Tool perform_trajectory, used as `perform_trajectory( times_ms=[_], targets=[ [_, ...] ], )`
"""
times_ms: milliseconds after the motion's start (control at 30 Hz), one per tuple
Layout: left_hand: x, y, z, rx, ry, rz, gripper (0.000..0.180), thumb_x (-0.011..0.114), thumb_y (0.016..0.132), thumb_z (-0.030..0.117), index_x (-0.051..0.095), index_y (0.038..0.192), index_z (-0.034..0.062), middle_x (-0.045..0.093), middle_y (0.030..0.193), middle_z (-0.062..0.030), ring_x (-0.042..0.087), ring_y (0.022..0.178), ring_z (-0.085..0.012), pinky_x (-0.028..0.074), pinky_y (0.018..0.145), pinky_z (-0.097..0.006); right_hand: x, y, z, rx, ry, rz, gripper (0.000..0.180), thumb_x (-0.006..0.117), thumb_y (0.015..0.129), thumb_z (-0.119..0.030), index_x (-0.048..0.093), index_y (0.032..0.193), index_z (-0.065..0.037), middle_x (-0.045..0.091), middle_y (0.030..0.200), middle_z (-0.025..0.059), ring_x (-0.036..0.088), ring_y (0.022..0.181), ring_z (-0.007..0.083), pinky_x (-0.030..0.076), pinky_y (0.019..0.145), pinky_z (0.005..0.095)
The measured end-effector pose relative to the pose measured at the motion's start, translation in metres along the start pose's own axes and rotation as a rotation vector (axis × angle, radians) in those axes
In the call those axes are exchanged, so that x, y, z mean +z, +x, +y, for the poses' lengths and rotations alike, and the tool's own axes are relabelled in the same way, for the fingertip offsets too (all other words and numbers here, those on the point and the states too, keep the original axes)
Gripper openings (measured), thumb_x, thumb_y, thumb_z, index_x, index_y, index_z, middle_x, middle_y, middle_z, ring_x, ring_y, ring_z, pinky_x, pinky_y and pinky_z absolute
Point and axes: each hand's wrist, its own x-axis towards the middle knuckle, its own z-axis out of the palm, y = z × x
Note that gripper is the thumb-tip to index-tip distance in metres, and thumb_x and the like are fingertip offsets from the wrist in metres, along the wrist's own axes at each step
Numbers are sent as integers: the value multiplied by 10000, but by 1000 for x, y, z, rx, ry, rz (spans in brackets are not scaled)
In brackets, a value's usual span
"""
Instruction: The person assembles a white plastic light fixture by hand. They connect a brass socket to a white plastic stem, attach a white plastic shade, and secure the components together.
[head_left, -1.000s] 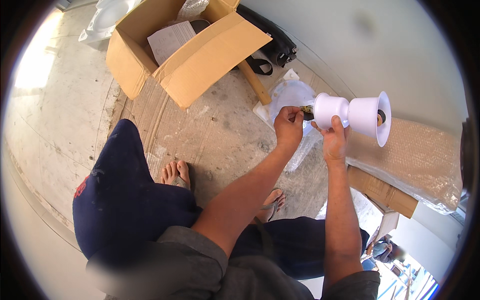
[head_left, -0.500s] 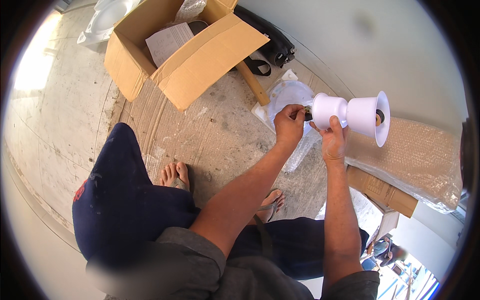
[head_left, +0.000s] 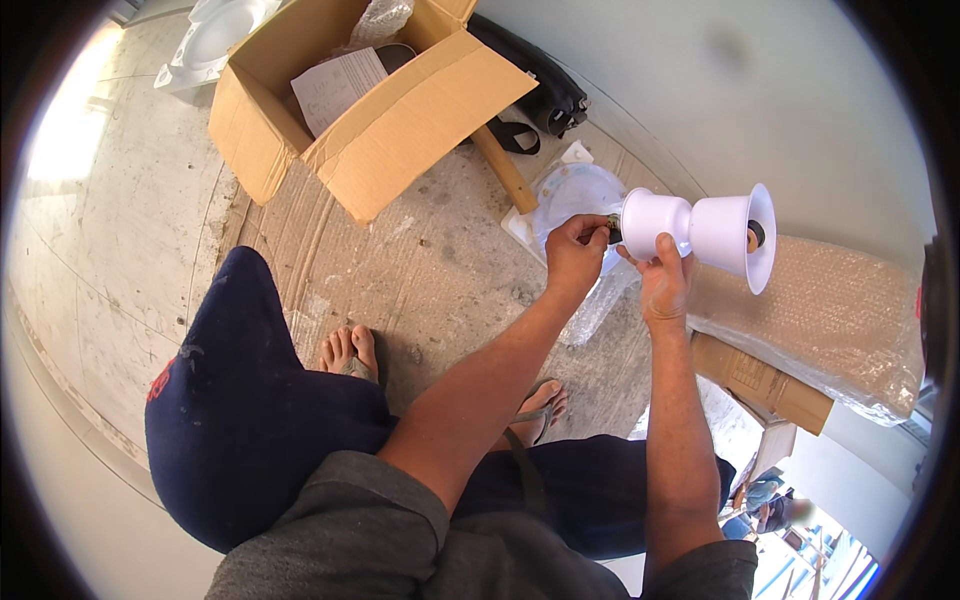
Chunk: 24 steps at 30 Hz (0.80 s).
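A white, waisted fitting (head_left: 657, 222) with a flared rim at its right end lies sideways in the air, roughly level. Its open flare shows a dark round part with an orange-brown centre (head_left: 755, 236). My right hand (head_left: 664, 282) supports it from below, thumb against the narrow waist. At the fitting's left end, my left hand (head_left: 577, 262) pinches a small black piece (head_left: 614, 228) with a yellowish marking, between thumb and fingers. The piece touches or sits just inside that end; I cannot tell which.
An open cardboard box (head_left: 400, 120) holding a paper sheet (head_left: 338, 88) stands at the far left. Behind it lies a black bag (head_left: 545, 90). A plastic-wrapped white piece (head_left: 580, 195) rests on the floor under the fitting. Bubble-wrapped cartons (head_left: 810, 320) line the right wall.
The fitting and both hands have shifted very slightly left. My left hand still pinches the black piece and my right hand keeps its hold.
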Motion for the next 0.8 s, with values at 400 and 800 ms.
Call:
perform_trajectory(
  times_ms=[400,800],
  targets=[
    [5,4,13,80,289,-31,230,739,861,115,713,1026,-44,748,865,-143,719,797,-204,565,750,-320,-3,0,1,-6,-7,11,653,688,888,-361,447,1406,-45,549,1300,141,572,1181,293,576,863,507],
    [-141,19,33,513,821,246,197,718,811,96,677,999,57,670,939,-131,676,839,-303,548,746,-399,-5,-1,3,54,88,49,810,786,834,-261,339,1486,-84,469,1388,118,488,1304,276,476,1036,496]
  ],
)
